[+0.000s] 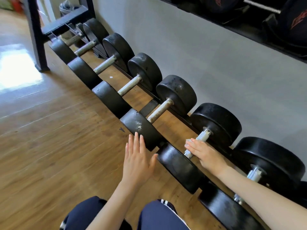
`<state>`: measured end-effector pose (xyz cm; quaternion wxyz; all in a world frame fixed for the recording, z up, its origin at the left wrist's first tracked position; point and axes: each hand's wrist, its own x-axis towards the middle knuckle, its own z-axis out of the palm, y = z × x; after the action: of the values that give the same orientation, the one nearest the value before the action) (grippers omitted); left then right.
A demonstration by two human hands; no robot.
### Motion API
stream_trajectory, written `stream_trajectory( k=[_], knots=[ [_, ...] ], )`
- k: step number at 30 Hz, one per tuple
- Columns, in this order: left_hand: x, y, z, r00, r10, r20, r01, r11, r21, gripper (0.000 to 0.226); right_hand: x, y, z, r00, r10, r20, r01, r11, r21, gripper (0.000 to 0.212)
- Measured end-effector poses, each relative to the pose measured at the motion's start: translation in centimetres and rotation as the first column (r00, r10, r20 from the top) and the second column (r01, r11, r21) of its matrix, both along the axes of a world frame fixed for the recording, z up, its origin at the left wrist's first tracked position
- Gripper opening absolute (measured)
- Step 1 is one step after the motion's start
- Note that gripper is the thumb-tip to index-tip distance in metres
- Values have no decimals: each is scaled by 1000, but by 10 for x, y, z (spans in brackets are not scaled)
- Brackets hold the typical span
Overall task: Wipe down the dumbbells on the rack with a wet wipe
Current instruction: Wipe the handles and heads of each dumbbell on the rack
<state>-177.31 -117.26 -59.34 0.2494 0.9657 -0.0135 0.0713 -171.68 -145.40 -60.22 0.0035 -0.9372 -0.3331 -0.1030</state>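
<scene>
Several black dumbbells lie side by side on a low rack (149, 107) along the grey wall. My right hand (205, 155) lies flat across the knurled steel handle (204, 134) of one dumbbell, pressing a small whitish wet wipe (189, 140) that peeks out at my fingertips. That dumbbell's near head (179, 166) sits between my two hands. My left hand (137, 163) is open with straight fingers and holds nothing. Its thumb is close to that near head, and its fingertips reach the scuffed head of the neighbouring dumbbell (141, 128).
More dumbbells continue up the rack to the far left and to the lower right (269, 160). A black metal frame leg (39, 47) stands on the wooden floor (49, 138) at the upper left. My knees in dark trousers (159, 216) are at the bottom.
</scene>
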Motion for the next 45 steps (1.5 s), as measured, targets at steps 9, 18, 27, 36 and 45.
stream_trajectory(
  k=[9,18,27,36,45],
  knots=[
    [61,50,57,976,-30,-216,67,984,164,97,-1,10,15,983,-97,-154,89,994,-58,77],
    [74,72,24,971,-93,-219,103,994,37,109,27,31,48,926,-89,-366,246,879,408,68],
    [99,89,-13,961,-254,-112,243,965,-102,121,40,170,26,960,280,1,-278,955,-104,48],
    [106,104,-7,950,-294,-107,269,942,-199,116,54,219,43,1000,9,4,-8,978,-209,57],
    [97,113,-15,949,-256,-183,218,955,-201,116,68,222,43,1000,29,-9,-30,974,-225,56]
  ],
)
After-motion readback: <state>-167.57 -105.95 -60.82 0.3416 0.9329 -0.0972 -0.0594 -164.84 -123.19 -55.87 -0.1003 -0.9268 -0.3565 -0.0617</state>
